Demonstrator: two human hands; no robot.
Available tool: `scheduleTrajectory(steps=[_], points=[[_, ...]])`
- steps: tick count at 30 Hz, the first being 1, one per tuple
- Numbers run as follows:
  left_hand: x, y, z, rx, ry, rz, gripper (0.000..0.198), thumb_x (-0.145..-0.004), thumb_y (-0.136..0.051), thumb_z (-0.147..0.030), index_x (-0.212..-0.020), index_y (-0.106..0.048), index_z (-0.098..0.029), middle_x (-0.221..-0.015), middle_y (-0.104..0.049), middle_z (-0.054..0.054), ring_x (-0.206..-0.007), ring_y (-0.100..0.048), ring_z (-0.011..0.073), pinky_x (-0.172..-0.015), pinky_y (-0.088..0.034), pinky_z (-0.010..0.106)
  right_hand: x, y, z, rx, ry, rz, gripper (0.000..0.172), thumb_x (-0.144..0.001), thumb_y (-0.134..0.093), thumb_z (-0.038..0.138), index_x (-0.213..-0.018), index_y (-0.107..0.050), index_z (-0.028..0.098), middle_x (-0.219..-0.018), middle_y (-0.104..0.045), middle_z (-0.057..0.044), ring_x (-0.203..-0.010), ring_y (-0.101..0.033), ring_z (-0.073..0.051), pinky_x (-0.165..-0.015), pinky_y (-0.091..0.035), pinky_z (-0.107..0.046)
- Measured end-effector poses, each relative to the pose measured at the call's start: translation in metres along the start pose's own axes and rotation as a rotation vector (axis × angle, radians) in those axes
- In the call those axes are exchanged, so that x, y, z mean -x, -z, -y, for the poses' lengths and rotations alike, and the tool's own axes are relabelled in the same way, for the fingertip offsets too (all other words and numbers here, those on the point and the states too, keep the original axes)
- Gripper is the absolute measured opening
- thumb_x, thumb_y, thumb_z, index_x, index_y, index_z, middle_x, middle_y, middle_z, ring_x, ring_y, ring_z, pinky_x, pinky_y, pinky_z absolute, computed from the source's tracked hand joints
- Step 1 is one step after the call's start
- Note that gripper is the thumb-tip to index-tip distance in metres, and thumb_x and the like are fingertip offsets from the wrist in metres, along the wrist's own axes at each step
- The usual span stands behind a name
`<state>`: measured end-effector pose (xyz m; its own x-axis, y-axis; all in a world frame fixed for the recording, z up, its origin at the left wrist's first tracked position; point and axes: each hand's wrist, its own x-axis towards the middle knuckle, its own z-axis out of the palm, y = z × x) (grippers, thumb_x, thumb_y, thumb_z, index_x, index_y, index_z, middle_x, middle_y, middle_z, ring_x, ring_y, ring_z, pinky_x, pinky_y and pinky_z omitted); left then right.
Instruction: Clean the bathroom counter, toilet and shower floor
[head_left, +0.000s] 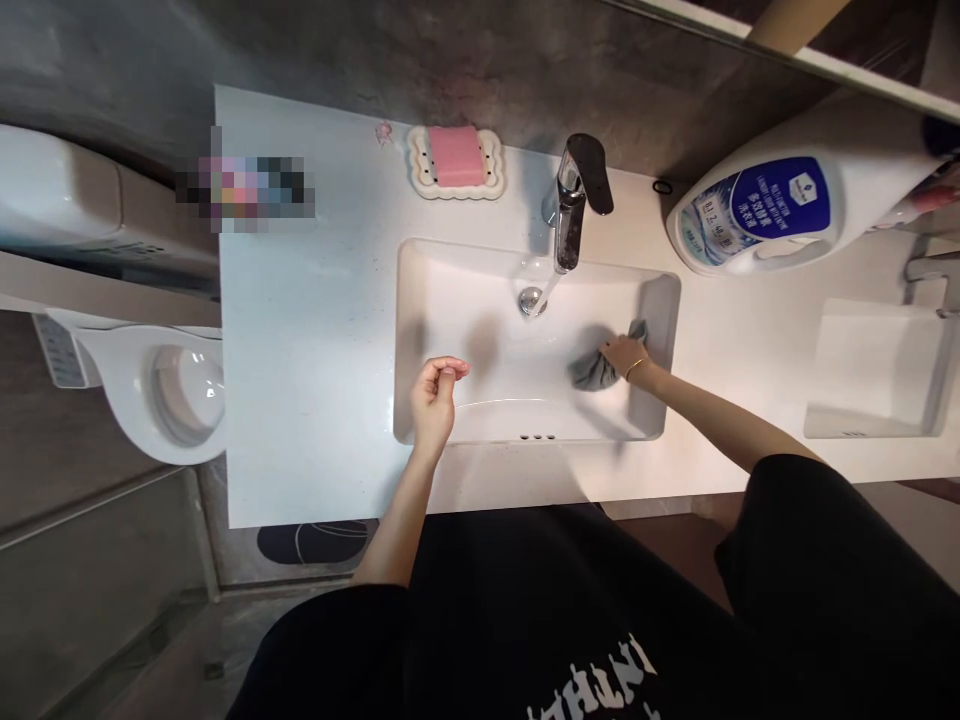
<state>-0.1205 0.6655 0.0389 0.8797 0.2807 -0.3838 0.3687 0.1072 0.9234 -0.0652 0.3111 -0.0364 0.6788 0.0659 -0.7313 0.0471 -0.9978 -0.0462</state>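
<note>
Black shirt (487, 610) nearest, the right hand (623, 354) (braceleted) holds grey cloth (592, 374).

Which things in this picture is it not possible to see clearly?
Head view:
Cloth: partly hidden by the right hand.
Second tap: cut off by the right edge.
Shirt lettering: cut off by the bottom edge.
Colourful thing, upper left: blurred into blocks.

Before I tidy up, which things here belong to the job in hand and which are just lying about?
In the job:
gray cloth, in the right hand
sink
faucet, running

Apparently just lying about:
pink block on its dish
laundry detergent bottle
small pink item
</note>
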Motion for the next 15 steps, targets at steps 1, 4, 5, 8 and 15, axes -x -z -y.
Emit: scheduleTrajectory(steps=[1, 4, 5, 8, 15], points=[[0.0, -0.002, 0.001, 0.001, 0.005, 0.004, 0.015, -0.086, -0.059, -0.032, -0.083, -0.066, -0.019, -0.082, -0.068, 0.003, -0.08, -0.066, 0.0153, -0.081, -0.054, 0.032, -0.01, 0.013, -0.005, 0.002, 0.021, -0.037, 0.026, -0.088, -0.046, 0.004, -0.097, -0.068, 0.014, -0.116, -0.065, -0.018, -0.122, -0.054, -0.03, -0.101, -0.043, -0.051], [0.0, -0.008, 0.005, 0.006, 0.019, 0.02, 0.015, -0.087, -0.058, -0.032, -0.083, -0.066, -0.019, -0.082, -0.068, 0.003, -0.08, -0.066, 0.0157, -0.082, -0.053, 0.033, -0.038, 0.041, -0.018, -0.024, 0.045, -0.154, 0.032, -0.093, -0.042, 0.01, -0.111, -0.065, 0.023, -0.129, -0.058, -0.012, -0.133, -0.043, -0.026, -0.11, -0.037, -0.047], [0.0, -0.01, 0.006, 0.008, 0.023, 0.027, 0.015, -0.087, -0.058, -0.032, -0.083, -0.066, -0.019, -0.083, -0.068, 0.004, -0.08, -0.066, 0.0158, -0.082, -0.053, 0.033, -0.045, 0.045, -0.021, -0.036, 0.015, -0.193, 0.032, -0.094, -0.042, 0.011, -0.112, -0.064, 0.026, -0.129, -0.057, -0.011, -0.134, -0.043, -0.026, -0.111, -0.037, -0.047], [0.0, -0.012, 0.007, 0.007, 0.027, 0.043, 0.016, -0.087, -0.058, -0.033, -0.083, -0.066, -0.019, -0.083, -0.069, 0.004, -0.081, -0.066, 0.0159, -0.082, -0.053, 0.032, -0.056, 0.041, -0.026, -0.031, -0.173, -0.216, 0.037, -0.094, -0.04, 0.011, -0.123, -0.06, 0.025, -0.134, -0.054, -0.015, -0.134, -0.043, -0.03, -0.106, -0.039, -0.05], [-0.004, -0.006, 0.009, 0.037, 0.033, 0.032, 0.017, -0.087, -0.058, -0.033, -0.083, -0.065, -0.018, -0.083, -0.069, 0.003, -0.081, -0.065, 0.0147, -0.081, -0.052, 0.03, 0.007, -0.017, -0.001, -0.044, -0.361, 0.114, 0.038, -0.072, -0.066, 0.006, -0.109, -0.065, 0.001, -0.107, -0.068, -0.029, -0.109, -0.063, -0.036, -0.091, -0.048, -0.046]])
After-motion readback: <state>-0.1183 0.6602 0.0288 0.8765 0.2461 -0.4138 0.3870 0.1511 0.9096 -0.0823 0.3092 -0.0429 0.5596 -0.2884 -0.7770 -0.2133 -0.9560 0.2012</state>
